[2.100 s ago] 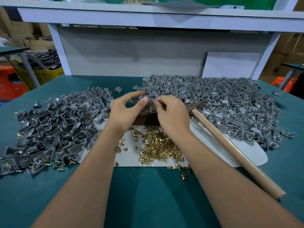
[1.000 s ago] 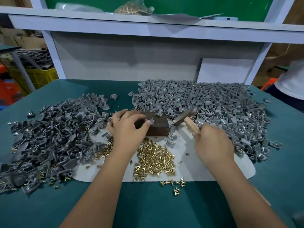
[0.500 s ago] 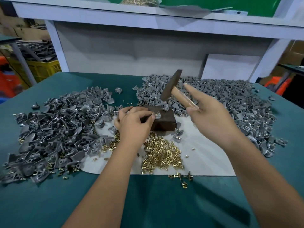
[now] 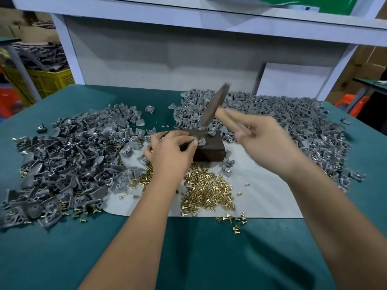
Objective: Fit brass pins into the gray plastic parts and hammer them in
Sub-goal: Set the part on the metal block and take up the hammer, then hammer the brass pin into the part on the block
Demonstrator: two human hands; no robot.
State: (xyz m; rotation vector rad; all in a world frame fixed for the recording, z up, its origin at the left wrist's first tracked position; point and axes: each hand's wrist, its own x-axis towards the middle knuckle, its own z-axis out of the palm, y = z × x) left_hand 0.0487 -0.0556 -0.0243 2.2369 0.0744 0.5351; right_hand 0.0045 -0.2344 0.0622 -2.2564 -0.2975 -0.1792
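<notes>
My left hand (image 4: 170, 152) pinches a gray plastic part (image 4: 201, 141) with a brass pin in it on top of a dark wooden block (image 4: 209, 151). My right hand (image 4: 266, 143) grips the wooden handle of a hammer (image 4: 214, 107), index finger stretched along it. The blurred dark hammer head hangs just above the block. A heap of loose brass pins (image 4: 206, 192) lies on the white sheet (image 4: 266, 197) in front of the block.
A large pile of gray parts (image 4: 282, 122) covers the right back of the green table (image 4: 199, 258). Another pile of gray parts (image 4: 69, 162) mixed with pins lies at the left. A white shelf frame (image 4: 188, 24) stands behind. A yellow crate (image 4: 48, 80) sits far left.
My right hand picked the hammer up from the table and raised it over the block. My left hand stayed at the block holding the part. The hammer head is now blurred, lower than before.
</notes>
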